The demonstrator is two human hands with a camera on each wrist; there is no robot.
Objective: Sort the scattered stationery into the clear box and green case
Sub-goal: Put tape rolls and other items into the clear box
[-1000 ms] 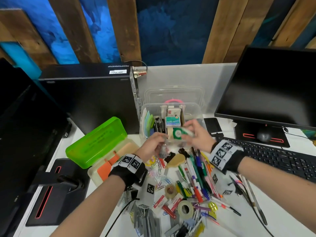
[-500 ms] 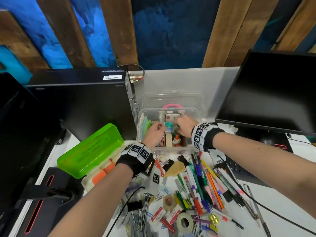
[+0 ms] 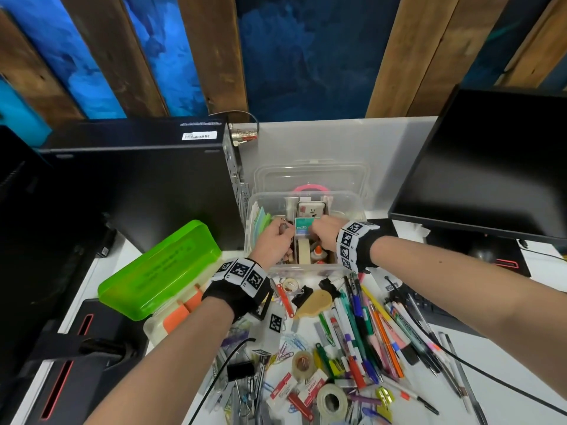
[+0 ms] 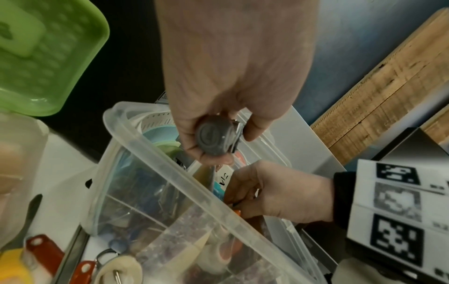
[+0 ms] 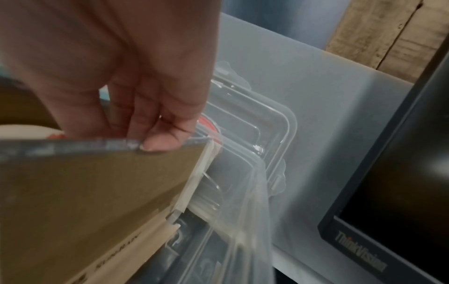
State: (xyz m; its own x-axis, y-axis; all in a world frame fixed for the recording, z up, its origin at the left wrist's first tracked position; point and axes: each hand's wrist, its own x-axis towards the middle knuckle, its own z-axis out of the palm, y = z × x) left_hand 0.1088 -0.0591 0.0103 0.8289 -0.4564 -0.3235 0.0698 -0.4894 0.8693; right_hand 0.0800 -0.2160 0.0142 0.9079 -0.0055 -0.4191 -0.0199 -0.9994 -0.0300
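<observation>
The clear box (image 3: pixel 306 196) stands at the back of the desk, divided by cardboard and partly filled. My left hand (image 3: pixel 276 240) hovers over its left side and pinches a small round grey object (image 4: pixel 211 134) between thumb and fingers (image 4: pixel 192 146). My right hand (image 3: pixel 325 233) reaches down into the middle compartment. Its fingertips (image 5: pixel 155 142) lie against the top edge of a cardboard divider (image 5: pixel 97 182), and anything it holds is hidden. The green case (image 3: pixel 159 268) lies open to the left with orange pieces inside. Pens (image 3: pixel 362 326), tape rolls (image 3: pixel 331 400) and clips are scattered in front.
The box's lid (image 3: pixel 310 176) leans behind it. A black computer tower (image 3: pixel 138 179) stands at the left and a monitor (image 3: pixel 491 164) at the right, with a keyboard (image 3: pixel 429 308) under my right forearm. A black cable (image 3: pixel 214 388) crosses the pile.
Both hands have moved forward from above the pile to over and into the clear box. The green-and-white item that my right hand held a second ago is out of sight.
</observation>
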